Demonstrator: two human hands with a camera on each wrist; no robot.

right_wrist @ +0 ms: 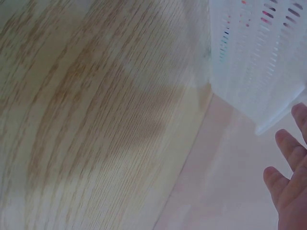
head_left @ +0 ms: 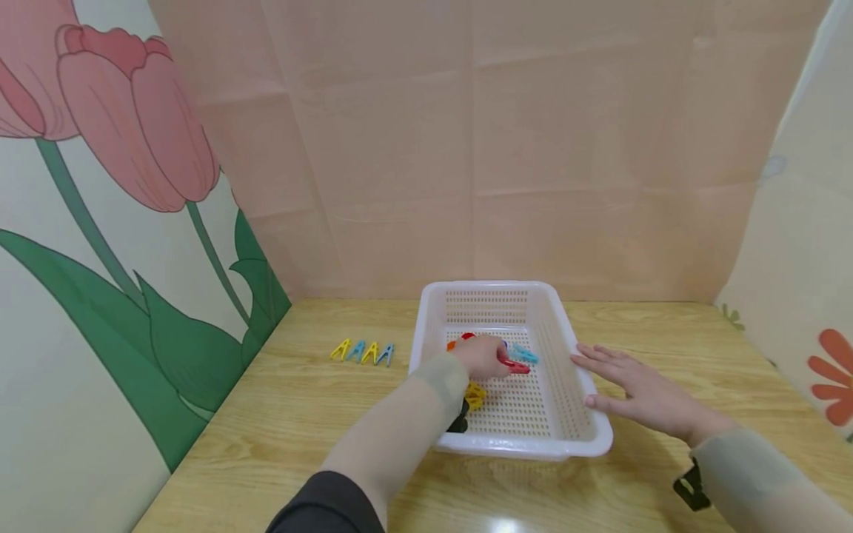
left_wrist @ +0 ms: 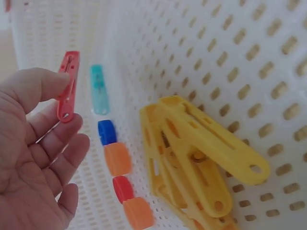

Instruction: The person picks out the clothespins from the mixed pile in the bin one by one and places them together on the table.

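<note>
A white perforated plastic basket point(head_left: 496, 449) stands on the wooden table. Inside it, my left hand point(head_left: 481, 357) pinches a red clothespin point(left_wrist: 68, 88) between thumb and fingers. Close to that hand lie a light blue clothespin point(left_wrist: 100, 90), a pile of yellow clothespins point(left_wrist: 192, 158), and a row of small round pieces: a blue one point(left_wrist: 106, 132), a red one point(left_wrist: 123, 189) and orange ones point(left_wrist: 118, 159). My right hand point(head_left: 640, 392) has its fingers extended and touches the basket's right rim.
Left of the basket, several yellow and blue clothespins point(head_left: 371, 353) form a row on the table point(head_left: 300, 422). A pinkish sheet point(head_left: 500, 148) covers the wall behind. At the left stands a wall with painted tulips point(head_left: 133, 118).
</note>
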